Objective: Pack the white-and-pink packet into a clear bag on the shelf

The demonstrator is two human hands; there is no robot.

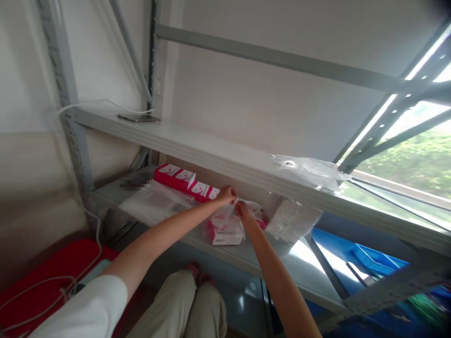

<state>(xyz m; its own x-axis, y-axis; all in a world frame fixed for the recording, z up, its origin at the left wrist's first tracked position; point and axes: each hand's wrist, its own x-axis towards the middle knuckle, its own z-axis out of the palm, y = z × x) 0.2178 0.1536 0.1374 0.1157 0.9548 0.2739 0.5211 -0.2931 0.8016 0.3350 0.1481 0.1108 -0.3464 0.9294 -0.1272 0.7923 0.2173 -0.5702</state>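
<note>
On the lower shelf, a clear plastic bag (230, 212) has a pink and white box (227, 231) inside it. My left hand (227, 193) pinches the top of this bag with closed fingers. Close beside it, my right hand (242, 210) is also closed on the bag's upper edge. The box hangs or rests just below both hands; which of the two I cannot tell. Behind my left hand stands a row of pink and white boxes (176, 178). Another pink box (261, 218), partly hidden, lies right of my right hand.
Flat clear bags (151, 202) lie on the lower shelf's left, and a plastic packet (292, 218) on its right. Above, the upper shelf (211, 145) carries a phone (139, 118) and a clear bag (310, 170). Blue bins (373, 258) stand below right. A white cable (98, 230) hangs left.
</note>
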